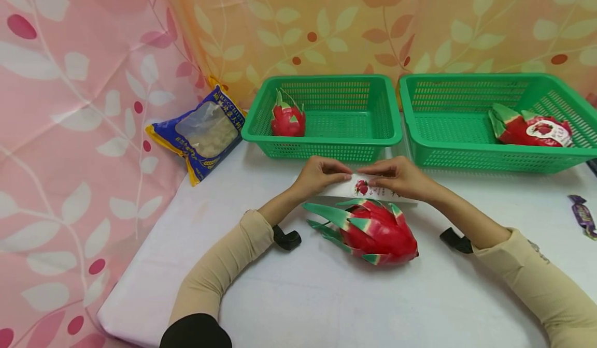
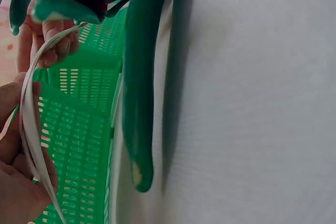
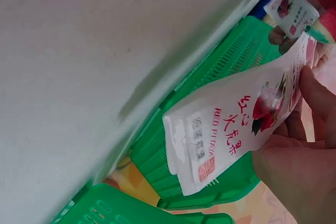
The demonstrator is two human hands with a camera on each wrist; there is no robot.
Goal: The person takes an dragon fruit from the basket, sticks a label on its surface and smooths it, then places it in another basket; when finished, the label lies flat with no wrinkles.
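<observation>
A white strip of dragon fruit labels (image 1: 361, 187) stretches between both hands just beyond a dragon fruit (image 1: 382, 234). My left hand (image 1: 318, 176) pinches its left part, and my right hand (image 1: 404, 180) grips it close by, the two hands' fingertips nearly meeting. In the right wrist view the label strip (image 3: 226, 124) bends, with "RED PITAYA" and a fruit picture on it. The left wrist view shows the strip (image 2: 34, 124) edge-on. The red dragon fruit lies on its side on the white table, green leaf tips pointing left, below the strip.
Behind the hands stand two green baskets. The left basket (image 1: 322, 142) holds a dragon fruit (image 1: 288, 122); the right basket (image 1: 503, 156) holds a labelled dragon fruit (image 1: 536, 130). A blue pasta bag (image 1: 200, 130) leans at left. A purple wrapped candy (image 1: 583, 216) lies far right.
</observation>
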